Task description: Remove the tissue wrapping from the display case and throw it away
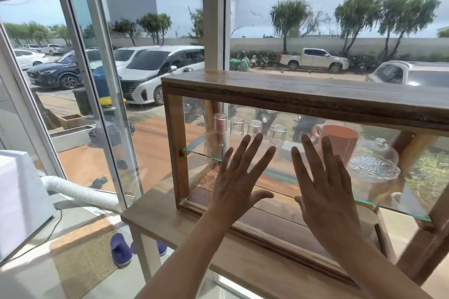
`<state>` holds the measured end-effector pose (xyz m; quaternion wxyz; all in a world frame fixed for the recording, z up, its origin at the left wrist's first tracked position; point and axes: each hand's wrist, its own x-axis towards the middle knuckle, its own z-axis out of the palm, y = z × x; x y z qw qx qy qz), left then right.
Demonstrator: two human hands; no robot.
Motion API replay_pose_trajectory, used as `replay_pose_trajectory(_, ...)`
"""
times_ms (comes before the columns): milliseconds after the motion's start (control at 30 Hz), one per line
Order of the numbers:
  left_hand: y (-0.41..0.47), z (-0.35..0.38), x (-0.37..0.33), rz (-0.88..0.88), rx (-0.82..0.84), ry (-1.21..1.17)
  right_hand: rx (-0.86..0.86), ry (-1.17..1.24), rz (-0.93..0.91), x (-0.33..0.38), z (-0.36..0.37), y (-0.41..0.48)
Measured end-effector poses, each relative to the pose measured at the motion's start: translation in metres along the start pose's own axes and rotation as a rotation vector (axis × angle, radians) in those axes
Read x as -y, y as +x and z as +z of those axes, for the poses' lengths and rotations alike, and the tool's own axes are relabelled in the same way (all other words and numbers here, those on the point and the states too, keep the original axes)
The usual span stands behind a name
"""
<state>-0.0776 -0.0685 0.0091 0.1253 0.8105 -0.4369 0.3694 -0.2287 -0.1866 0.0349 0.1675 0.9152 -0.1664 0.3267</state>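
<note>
Both hands are raised flat in front of the wooden display case (286,94), fingers spread and holding nothing: the left hand (239,183) over the left half of the glass front and the right hand (326,192) just beside it, toward the middle. Whether the palms touch the pane or only hover before it cannot be told. The case stands on a pale wooden table (155,216) by the window, and on its glass shelf (201,154) are upturned drinking glasses (237,125) at the left, a pink mug (340,139) further right and a cut-glass lidded dish (374,162) beyond that. The tissue wrapping itself does not show clearly anywhere; it may lie inside, low down or behind the hands, but that is a guess. If it is found, it should handle as very light, soft and easily torn, so a gentle pinch at a loose edge or a bunched corner would serve, drawn out slowly. The greater care belongs to what surrounds it: the pane, the shelf and the glasses are fragile and smooth, and a snagged sheet could drag one over. The front would most likely need to be opened or slid aside first.
</note>
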Motion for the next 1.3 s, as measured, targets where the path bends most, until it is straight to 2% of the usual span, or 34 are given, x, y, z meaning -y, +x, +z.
replay_pose_trajectory(567,-0.007,0.001,0.066,0.014,-0.079,-0.021,0.006,0.011,-0.038,0.055,0.013,0.034)
replay_pose_trajectory(1000,-0.012,0.001,0.093,0.005,-0.021,0.011,-0.034,0.023,-0.076,0.080,0.019,0.046)
replay_pose_trajectory(1200,-0.017,0.000,0.094,-0.046,-0.029,-0.059,0.012,0.195,-0.124,0.076,0.007,0.040)
replay_pose_trajectory(1300,-0.055,0.001,0.086,-0.138,-0.144,-0.206,-0.133,0.435,-0.181,0.063,-0.025,0.027)
